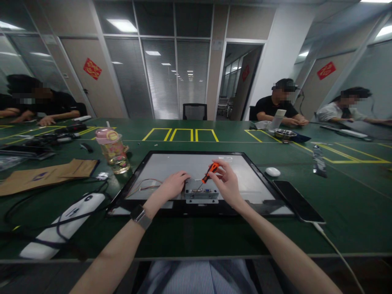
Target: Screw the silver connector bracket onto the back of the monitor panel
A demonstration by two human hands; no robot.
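Note:
A flat display panel (165,163) with a black frame lies face down in front of me. Near its front edge sits a metal bracket box (191,196) with a row of ports. My left hand (173,185) grips the box's left end with its fingers close together; the fingertips are partly hidden. An orange and black screwdriver (210,172) is pinched in the fingers of my right hand (228,183). It tilts so that its thin shaft points down and left at the box, though tip contact is too small to tell. Thin wires (147,185) lie on the panel's left side.
On the left are a white power strip (72,220) with black cables, a brown paper bag (45,175) and a pink-lidded cup (112,149). At right lie a phone (297,200) on a cable and a white earbud case (272,172). Several people sit across the green table (190,237).

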